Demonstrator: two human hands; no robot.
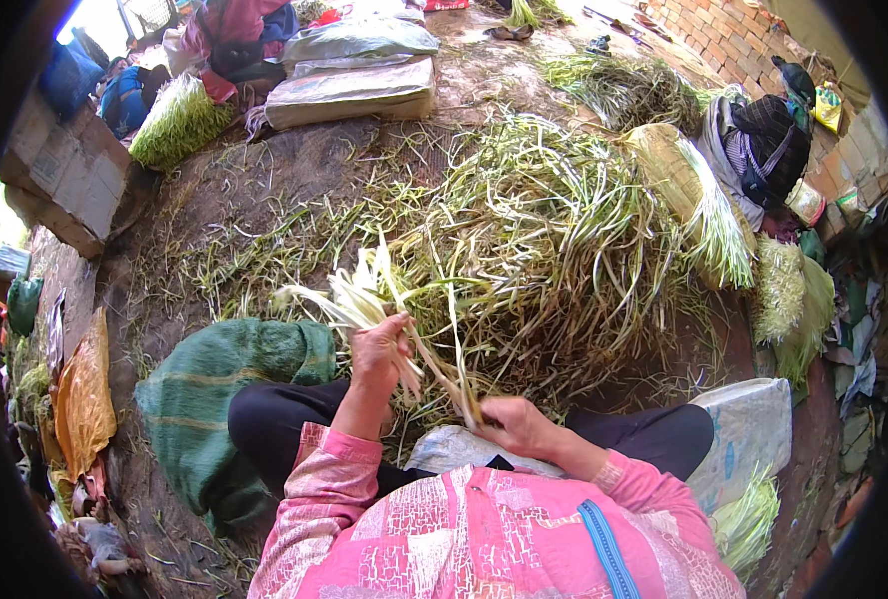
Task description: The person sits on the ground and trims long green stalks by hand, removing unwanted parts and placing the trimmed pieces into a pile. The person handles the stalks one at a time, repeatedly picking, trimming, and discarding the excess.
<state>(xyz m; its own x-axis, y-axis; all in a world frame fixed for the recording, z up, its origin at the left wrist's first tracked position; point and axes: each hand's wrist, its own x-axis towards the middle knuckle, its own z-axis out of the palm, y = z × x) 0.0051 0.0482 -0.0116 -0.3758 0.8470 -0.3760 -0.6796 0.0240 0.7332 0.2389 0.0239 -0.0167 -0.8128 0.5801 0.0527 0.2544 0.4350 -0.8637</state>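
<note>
My left hand (381,352) grips a bunch of pale stalks (361,296), whose tops fan out to the upper left. Right and lower, near my lap, my right hand (515,425) is closed on the end of a few long stalks (455,385); the stalks run from it up towards the left hand. Just beyond both hands lies a large, loose heap of long green and yellowish stalks (541,247). A white woven sack (459,448) is under the right hand, across my lap.
A green woven sack (219,404) lies by my left knee; a white sack (751,434) and a pale bundle (747,520) are at the right. A tan sack (661,172) bears trimmed stalks beyond the heap. Persons (766,142) sit at the right and upper left, near a cardboard box (69,172).
</note>
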